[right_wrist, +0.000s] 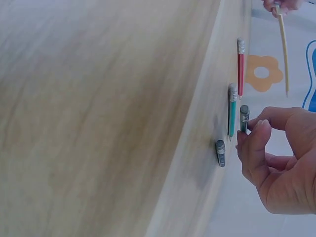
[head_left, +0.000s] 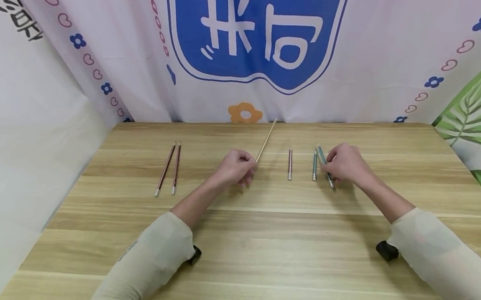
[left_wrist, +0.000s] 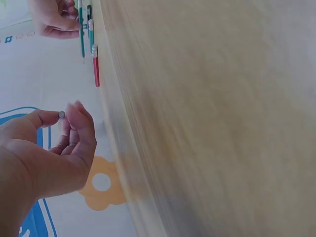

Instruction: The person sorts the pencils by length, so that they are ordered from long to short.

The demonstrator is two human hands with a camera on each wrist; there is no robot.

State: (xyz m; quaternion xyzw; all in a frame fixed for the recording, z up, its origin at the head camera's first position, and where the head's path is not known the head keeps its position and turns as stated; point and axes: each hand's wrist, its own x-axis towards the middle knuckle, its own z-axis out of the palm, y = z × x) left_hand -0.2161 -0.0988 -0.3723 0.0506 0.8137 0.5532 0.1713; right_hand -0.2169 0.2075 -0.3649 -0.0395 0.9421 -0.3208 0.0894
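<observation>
My left hand [head_left: 237, 166] pinches a yellow pencil [head_left: 266, 141] by its near end between thumb and finger, with the tip pointing away toward the backdrop. In the right wrist view that yellow pencil [right_wrist: 283, 49] appears whole below the fingers. My right hand [head_left: 346, 163] pinches a green pencil [right_wrist: 244, 117] near its eraser end. Beside it lie a second green pencil [head_left: 314, 165] and a dark pencil [right_wrist: 220, 154], partly hidden by the hand in the head view. Between the hands is a red pencil [head_left: 290, 164], its eraser toward me.
Two dark red pencils [head_left: 165, 170] lie side by side at the left of the wooden table [head_left: 249, 262]. A printed cloth backdrop [head_left: 141, 73] hangs along the table's far edge. Black wrist cameras [head_left: 387, 250] sit under the sleeves.
</observation>
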